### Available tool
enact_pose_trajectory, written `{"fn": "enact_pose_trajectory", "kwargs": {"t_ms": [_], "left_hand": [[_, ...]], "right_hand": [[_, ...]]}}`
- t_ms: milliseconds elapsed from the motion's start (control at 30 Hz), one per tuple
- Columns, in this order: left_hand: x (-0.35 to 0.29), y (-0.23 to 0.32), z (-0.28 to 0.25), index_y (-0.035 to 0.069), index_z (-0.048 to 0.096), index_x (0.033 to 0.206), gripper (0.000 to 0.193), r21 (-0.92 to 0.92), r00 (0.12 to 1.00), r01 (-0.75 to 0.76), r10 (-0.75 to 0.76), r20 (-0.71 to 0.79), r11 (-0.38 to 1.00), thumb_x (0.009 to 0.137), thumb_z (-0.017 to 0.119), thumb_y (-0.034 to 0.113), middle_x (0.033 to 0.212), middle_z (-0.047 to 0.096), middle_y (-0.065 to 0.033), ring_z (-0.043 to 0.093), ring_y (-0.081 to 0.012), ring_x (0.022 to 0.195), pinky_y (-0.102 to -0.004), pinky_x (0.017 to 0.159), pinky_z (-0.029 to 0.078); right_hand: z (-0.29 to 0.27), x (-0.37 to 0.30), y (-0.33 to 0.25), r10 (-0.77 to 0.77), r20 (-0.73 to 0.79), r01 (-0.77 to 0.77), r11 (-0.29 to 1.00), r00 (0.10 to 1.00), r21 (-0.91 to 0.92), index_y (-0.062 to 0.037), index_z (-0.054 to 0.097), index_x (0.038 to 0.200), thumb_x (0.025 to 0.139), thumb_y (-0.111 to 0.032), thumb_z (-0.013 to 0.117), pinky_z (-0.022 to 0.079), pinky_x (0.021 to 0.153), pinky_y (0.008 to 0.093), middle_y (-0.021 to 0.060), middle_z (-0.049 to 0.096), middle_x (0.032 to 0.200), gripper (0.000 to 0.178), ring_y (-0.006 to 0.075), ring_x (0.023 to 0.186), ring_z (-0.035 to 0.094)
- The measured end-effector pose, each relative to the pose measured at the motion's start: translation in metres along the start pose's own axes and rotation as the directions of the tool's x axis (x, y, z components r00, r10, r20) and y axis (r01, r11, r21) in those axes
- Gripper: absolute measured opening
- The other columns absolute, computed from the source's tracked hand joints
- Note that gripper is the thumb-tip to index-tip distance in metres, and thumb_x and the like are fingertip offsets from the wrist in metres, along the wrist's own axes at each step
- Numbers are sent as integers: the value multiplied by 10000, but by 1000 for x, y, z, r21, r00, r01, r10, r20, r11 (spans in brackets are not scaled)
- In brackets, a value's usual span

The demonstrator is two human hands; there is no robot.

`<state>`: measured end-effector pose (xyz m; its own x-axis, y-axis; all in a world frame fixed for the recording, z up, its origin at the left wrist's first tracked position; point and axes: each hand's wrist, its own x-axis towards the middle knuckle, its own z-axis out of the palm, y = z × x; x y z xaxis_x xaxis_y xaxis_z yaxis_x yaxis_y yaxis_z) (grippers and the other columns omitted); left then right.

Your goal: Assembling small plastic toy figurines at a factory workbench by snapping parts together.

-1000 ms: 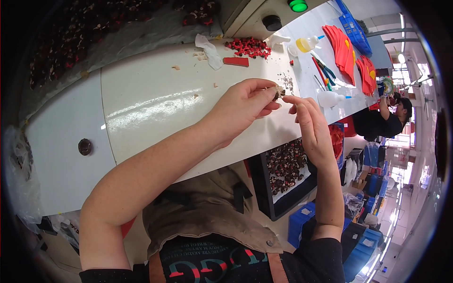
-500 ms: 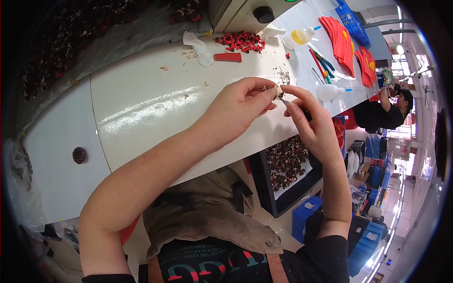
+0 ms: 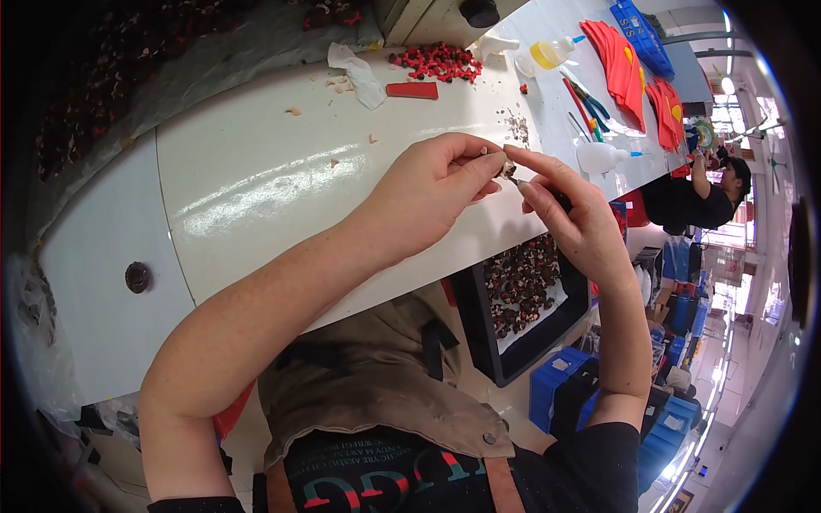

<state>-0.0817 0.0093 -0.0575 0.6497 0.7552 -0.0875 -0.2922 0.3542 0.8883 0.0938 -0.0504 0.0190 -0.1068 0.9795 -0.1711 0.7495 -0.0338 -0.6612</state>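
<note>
Head view: a white table (image 3: 248,256) stretches wide, and below its near edge sits a black tray (image 3: 479,329) of small dark, red and pale bits. Above the table, the left hand (image 3: 425,192) has thumb and fingers pressed together, pinching a small dark-and-pale piece (image 3: 508,169), while the right hand (image 3: 592,224) bends its index finger and thumb close to it; whether these grip anything, I cannot tell.
</note>
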Motion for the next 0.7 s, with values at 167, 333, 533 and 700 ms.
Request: {"fn": "enact_pose_trajectory", "kwargs": {"t_ms": [167, 333, 533, 700], "left_hand": [[-2, -6, -3, -58, 558, 1140, 367, 10, 1000, -6, 6, -21, 1000, 948, 550, 255, 1003, 633, -95, 617, -122, 910, -233, 800, 509], [-4, -7, -5, -58, 564, 1125, 365, 18, 999, 13, -12, -42, 1000, 949, 548, 261, 983, 633, -99, 620, -123, 895, -232, 787, 513], [-2, -14, -6, -61, 568, 1116, 367, 18, 999, 2, -2, -35, 1000, 947, 549, 263, 965, 636, -96, 622, -121, 880, -232, 778, 513], [-5, -13, -3, -62, 574, 1106, 368, 19, 999, 19, -19, -43, 1000, 945, 551, 267, 961, 639, -97, 624, -122, 871, -235, 763, 513]], "right_hand": [[11, -1, 1, 14, -42, -11, 999, 999, 51, -71, 542, 1284, 928, -62, 529, 432, 677, 204, 1, 558, 820, 357, 63, 737, 511], [24, -1, 13, -84, -108, 83, 996, 991, -17, -60, 550, 1273, 924, -57, 537, 429, 681, 198, 15, 590, 882, 349, 57, 751, 511], [34, -3, 15, -118, -187, 105, 992, 975, -77, -49, 584, 1221, 900, -45, 567, 463, 783, 248, 88, 645, 1054, 322, 144, 882, 589], [41, -8, 20, -197, -258, 166, 977, 946, -137, -39, 586, 1219, 899, -38, 567, 459, 811, 255, 103, 652, 1061, 321, 139, 895, 598]]}}
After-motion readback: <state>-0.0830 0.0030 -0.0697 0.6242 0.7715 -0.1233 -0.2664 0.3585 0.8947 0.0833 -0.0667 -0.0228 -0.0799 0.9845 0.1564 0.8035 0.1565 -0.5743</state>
